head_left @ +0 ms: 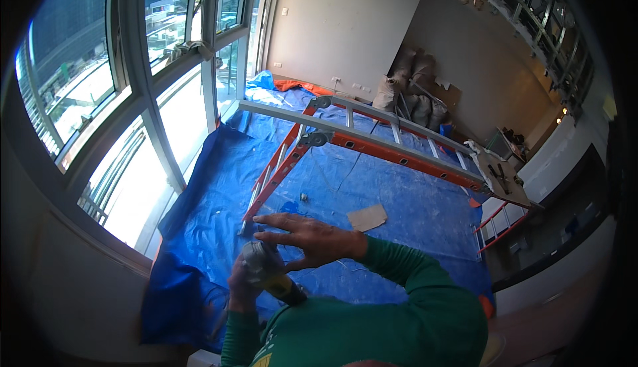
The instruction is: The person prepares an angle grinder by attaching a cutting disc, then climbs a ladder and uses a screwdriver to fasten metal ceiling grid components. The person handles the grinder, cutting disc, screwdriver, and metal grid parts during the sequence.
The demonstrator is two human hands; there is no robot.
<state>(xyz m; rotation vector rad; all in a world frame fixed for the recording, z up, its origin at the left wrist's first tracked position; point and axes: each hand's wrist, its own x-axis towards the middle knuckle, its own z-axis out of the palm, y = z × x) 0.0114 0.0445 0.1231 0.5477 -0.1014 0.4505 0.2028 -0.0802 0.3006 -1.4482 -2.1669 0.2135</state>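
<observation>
Close to my chest, my left hand [242, 284] is wrapped round a power tool [264, 266] with a grey head and a yellow-and-black body. It looks like an angle grinder; blur hides its finer details. My right hand [320, 239] is just above and to the right of the tool's head, fingers stretched out and nothing visible in them. Whether the right fingers touch the tool, I cannot tell. Both arms wear green sleeves. Beyond my hands, the foot of an orange folding ladder [272, 168] stands on a blue tarp [332, 201].
The ladder's long level section [405, 158] spans the room to a board [508, 178] with tools on it at the right. A cardboard piece [367, 218] lies on the tarp. Tall windows [176, 101] line the left; filled sacks [412, 88] lean at the far wall.
</observation>
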